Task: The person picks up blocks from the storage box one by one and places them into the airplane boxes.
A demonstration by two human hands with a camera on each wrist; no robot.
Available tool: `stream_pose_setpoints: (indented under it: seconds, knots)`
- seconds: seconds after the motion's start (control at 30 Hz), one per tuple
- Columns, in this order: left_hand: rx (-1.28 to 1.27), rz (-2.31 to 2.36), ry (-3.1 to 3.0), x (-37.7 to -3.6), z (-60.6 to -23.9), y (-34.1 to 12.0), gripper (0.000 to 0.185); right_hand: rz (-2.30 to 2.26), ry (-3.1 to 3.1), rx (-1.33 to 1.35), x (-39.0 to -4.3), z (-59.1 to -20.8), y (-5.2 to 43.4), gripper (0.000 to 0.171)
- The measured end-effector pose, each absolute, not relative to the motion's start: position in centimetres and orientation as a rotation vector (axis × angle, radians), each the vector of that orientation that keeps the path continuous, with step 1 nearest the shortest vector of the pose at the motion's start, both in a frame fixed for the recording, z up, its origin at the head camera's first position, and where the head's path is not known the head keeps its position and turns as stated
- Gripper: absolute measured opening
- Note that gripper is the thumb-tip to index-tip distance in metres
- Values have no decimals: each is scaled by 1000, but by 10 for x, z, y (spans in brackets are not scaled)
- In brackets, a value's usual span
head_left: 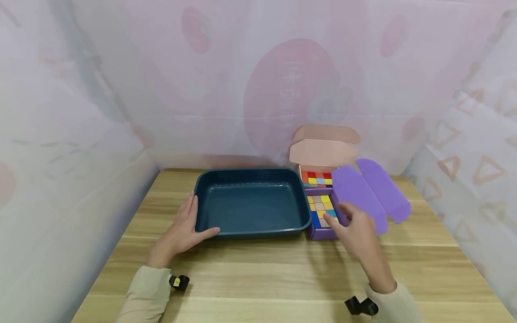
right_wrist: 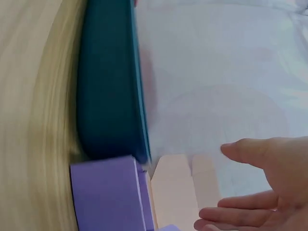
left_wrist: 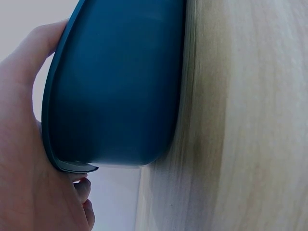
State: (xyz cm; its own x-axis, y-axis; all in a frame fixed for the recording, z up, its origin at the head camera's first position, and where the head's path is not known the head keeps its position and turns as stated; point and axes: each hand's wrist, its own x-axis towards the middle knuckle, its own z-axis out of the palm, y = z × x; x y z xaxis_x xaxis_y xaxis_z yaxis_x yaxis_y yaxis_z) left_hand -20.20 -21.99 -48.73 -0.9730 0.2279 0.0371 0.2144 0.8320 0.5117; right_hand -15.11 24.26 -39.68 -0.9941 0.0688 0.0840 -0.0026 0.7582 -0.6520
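Observation:
A dark teal rectangular tray [head_left: 250, 233] lies on the wooden table with nothing in it. At its front left corner rests my left hand [head_left: 181, 231], fingers straight along the left side and thumb along the front rim. The left wrist view shows that hand [left_wrist: 24, 144] against the tray's outer wall [left_wrist: 115, 86]. My right hand [head_left: 357, 231] hovers over the right side of a purple box [head_left: 323, 234], thumb and fingers apart, holding nothing. Colored wooden blocks [head_left: 319, 205] in yellow, blue and plain wood fill the box. In the right wrist view the right hand [right_wrist: 260, 192] is spread.
Behind the purple box stands a pale pink box with its lid [head_left: 323, 151] raised, holding red, yellow and blue blocks [head_left: 316, 179]. The purple lid [head_left: 363, 197] lies folded out to the right. Printed cloth [head_left: 218, 89] hangs behind and on both sides of the table [head_left: 258, 278].

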Motion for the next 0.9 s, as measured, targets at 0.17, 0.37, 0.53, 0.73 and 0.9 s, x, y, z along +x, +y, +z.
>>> stream_pose_setpoints:
  seconds: [0.17, 0.37, 0.53, 0.73, 0.9]
  knots:
    - [358, 838, 2974, -201, -486, -220, 131, 1170, -2768, -128, -128, -402, 241, 91]
    - [348, 835, 2974, -200, -483, -222, 132, 1132, -2894, -292, -112, -417, 237, 107]
    - [353, 829, 2973, -201, -482, -223, 132, 1038, -3018, -383, -111, -435, 235, 120]
    - [349, 819, 2973, -202, -483, -223, 132, 1102, -2996, -421, -120, -459, 233, 129]
    - [353, 816, 2979, -202, -484, -224, 132, 1165, -2882, -481, -131, -477, 229, 135]
